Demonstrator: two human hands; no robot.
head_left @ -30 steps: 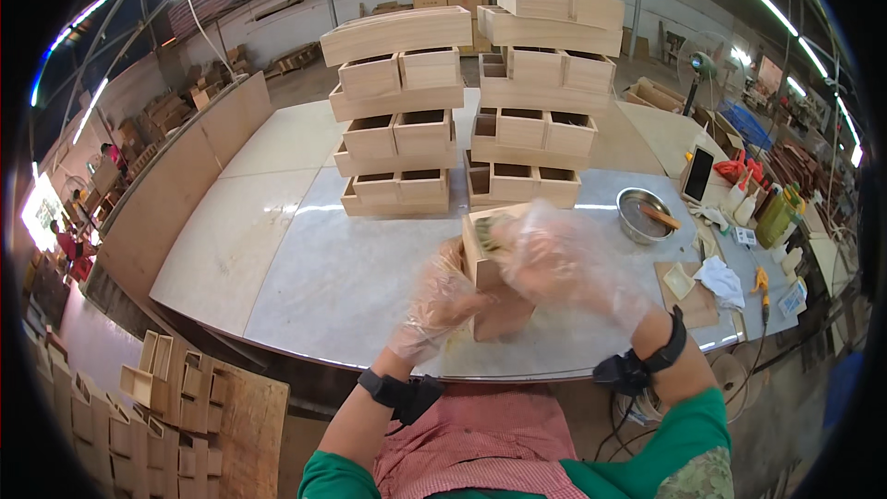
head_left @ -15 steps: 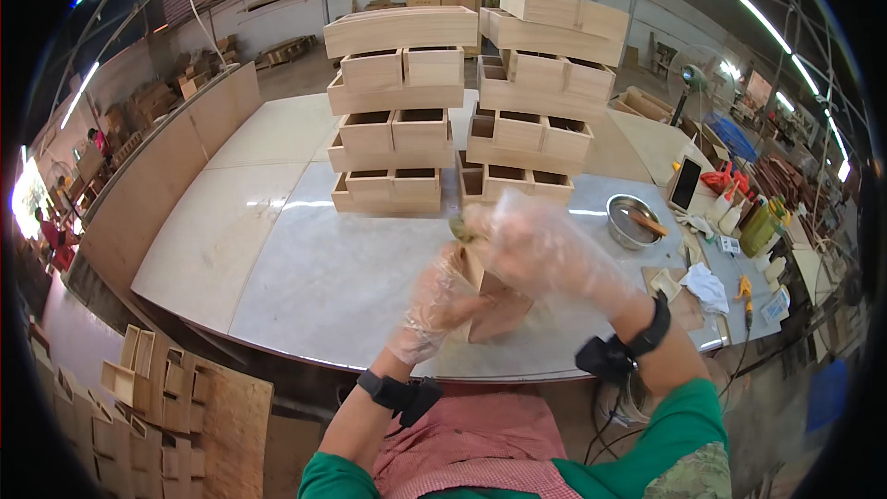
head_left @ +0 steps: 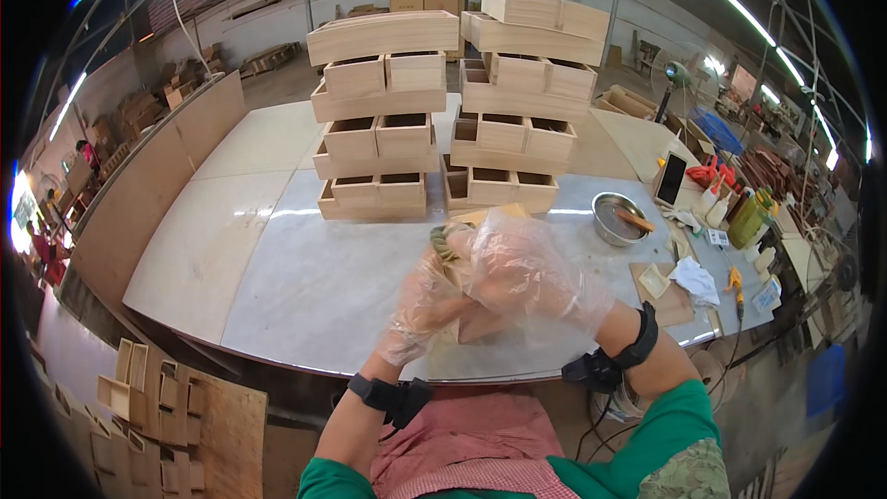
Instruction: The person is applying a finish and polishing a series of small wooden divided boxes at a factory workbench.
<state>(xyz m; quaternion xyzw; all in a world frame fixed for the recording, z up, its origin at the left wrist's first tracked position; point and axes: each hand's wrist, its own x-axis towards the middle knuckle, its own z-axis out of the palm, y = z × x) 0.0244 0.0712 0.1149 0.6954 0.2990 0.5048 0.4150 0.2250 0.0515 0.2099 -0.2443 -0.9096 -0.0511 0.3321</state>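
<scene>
Green sleeves, checked apron, see-through gloves.
The left hand [head_left: 430,300] and right hand [head_left: 531,263] wear loose, crinkled gloves [head_left: 399,340] of clear plastic; a black strap with a blocky black module circles each forearm, the left strap [head_left: 393,395] trailing a thin dark cord [head_left: 392,433]. The green sleeves [head_left: 667,432] end near the elbows, the right bearing a camouflage-patterned panel [head_left: 691,475]; the apron [head_left: 471,430] is pinkish red, finely checked along its upper band.
</scene>
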